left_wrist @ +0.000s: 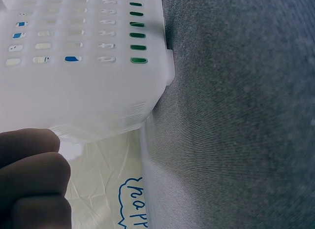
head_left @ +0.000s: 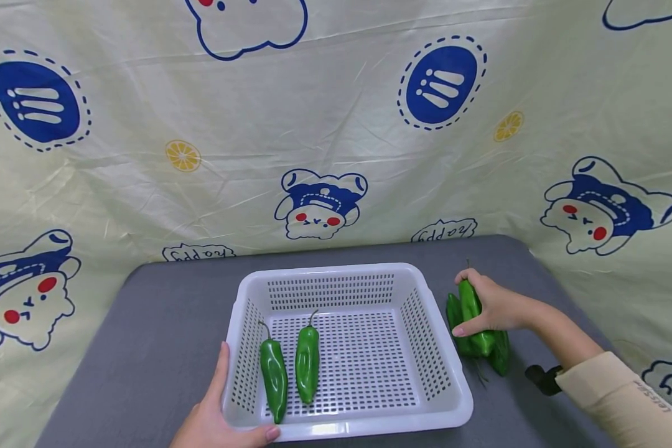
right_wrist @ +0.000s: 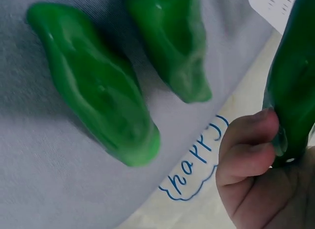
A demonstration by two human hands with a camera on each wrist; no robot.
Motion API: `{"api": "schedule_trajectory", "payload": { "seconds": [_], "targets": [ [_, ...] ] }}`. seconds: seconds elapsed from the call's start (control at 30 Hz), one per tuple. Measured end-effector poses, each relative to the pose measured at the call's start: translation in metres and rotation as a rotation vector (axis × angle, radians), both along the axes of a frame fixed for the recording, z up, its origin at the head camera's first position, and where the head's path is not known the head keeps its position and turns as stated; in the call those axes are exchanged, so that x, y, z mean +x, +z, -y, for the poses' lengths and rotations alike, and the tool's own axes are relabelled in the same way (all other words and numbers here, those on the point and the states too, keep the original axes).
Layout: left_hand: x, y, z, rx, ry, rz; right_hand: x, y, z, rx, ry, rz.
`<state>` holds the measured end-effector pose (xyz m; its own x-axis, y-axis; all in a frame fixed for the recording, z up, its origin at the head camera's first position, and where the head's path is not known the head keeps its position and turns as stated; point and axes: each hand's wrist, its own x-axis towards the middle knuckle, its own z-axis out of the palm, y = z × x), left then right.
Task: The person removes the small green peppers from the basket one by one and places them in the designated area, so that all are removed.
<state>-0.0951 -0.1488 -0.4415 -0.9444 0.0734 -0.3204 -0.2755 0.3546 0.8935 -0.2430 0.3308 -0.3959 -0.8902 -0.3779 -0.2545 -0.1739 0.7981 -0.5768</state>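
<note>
A white perforated plastic basket (head_left: 347, 429) stands on the grey table. Two green chili peppers lie lengthwise in its left half, one pepper (head_left: 274, 376) by the left wall and the other pepper (head_left: 308, 361) beside it. My left hand (head_left: 210, 414) grips the basket's near left corner, thumb on the front rim. Right of the basket, my right hand (head_left: 498, 305) holds a green chili pepper (head_left: 470, 302) between thumb and fingers. In the right wrist view that pepper (right_wrist: 298, 81) is raised above the table, while two more peppers, a nearer one (right_wrist: 96, 86) and a farther one (right_wrist: 172, 42), lie below.
The grey tabletop (head_left: 162, 336) extends left of the basket. Behind the table hangs a pale printed cloth (head_left: 246, 124). A small dark object (head_left: 543, 379) shows by the right sleeve's cuff.
</note>
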Motion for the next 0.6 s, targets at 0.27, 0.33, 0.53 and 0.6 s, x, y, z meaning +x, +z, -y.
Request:
{"api": "schedule_trajectory", "payload": {
  "seconds": [0.27, 0.33, 0.53, 0.6],
  "targets": [
    [0.000, 0.000, 0.001, 0.030, 0.002, 0.013, 0.000, -0.019, 0.008, 0.068, -0.040, 0.007],
    [0.000, 0.000, 0.001, 0.033, 0.003, 0.017, 0.001, -0.021, 0.011, 0.098, -0.048, 0.007],
    [0.000, 0.000, 0.000, -0.003, 0.005, 0.012, 0.001, -0.027, 0.017, 0.162, -0.061, 0.017],
    [0.000, 0.000, 0.001, -0.018, 0.003, 0.008, 0.001, -0.029, 0.019, 0.162, -0.050, 0.009]
  ]
}}
